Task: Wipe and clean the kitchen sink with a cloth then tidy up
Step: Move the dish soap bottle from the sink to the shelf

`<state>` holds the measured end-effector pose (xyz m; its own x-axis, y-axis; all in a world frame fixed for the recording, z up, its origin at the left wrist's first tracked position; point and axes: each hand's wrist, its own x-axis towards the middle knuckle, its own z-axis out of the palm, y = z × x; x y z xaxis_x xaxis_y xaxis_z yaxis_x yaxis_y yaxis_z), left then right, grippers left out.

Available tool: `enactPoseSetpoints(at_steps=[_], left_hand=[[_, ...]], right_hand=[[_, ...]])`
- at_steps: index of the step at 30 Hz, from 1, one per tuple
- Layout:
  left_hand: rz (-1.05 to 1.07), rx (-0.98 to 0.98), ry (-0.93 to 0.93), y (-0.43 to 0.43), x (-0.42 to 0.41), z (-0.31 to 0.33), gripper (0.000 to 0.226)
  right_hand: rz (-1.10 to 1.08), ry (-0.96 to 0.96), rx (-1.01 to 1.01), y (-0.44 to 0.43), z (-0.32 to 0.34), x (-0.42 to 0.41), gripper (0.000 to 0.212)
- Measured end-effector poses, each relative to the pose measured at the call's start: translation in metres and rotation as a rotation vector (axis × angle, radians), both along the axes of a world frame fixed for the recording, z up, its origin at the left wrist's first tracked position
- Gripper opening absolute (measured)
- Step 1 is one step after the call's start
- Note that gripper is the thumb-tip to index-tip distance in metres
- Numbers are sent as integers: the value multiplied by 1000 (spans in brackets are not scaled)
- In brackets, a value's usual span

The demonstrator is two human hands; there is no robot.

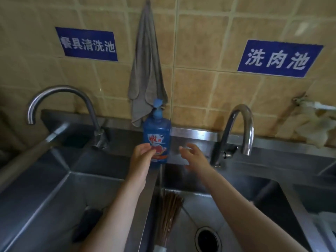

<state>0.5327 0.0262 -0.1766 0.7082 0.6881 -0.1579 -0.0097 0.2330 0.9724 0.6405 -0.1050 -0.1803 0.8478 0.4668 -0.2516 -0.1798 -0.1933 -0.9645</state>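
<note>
A blue pump bottle of detergent (157, 131) stands on the steel ledge between the two basins. My left hand (142, 153) grips its lower left side, thumb across the label. Just to the right of the bottle, my right hand (193, 155) hovers with fingers spread and holds nothing. A grey cloth (145, 70) hangs from a wall hook above the bottle. Below my arms lie the left basin (45, 179) and the middle basin (227, 202) with its drain (208, 239).
A bundle of brown chopsticks (168, 215) lies in the middle basin by the divider. A dark object (87, 224) rests in the left basin. Curved taps stand at the left (60, 102) and right (238, 130). Pale gloves (316, 124) hang at far right.
</note>
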Motion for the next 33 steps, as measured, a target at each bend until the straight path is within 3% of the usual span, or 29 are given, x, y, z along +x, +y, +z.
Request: enactPoseSetpoints(at_steps=[5, 9, 17, 25, 33], left_hand=[[174, 25, 21, 11, 15, -24, 24], [208, 4, 55, 28, 28, -41, 45], [1, 58, 116, 83, 63, -66, 63], [-215, 186, 107, 109, 98, -74, 32], [-422, 331, 107, 129, 109, -70, 52]], right_hand=[[90, 7, 3, 22, -34, 24, 65], [137, -67, 57, 41, -45, 38, 63], [228, -276, 56, 84, -51, 80, 63], [262, -406, -69, 98, -62, 104, 67], [249, -434, -77, 104, -66, 101, 72]])
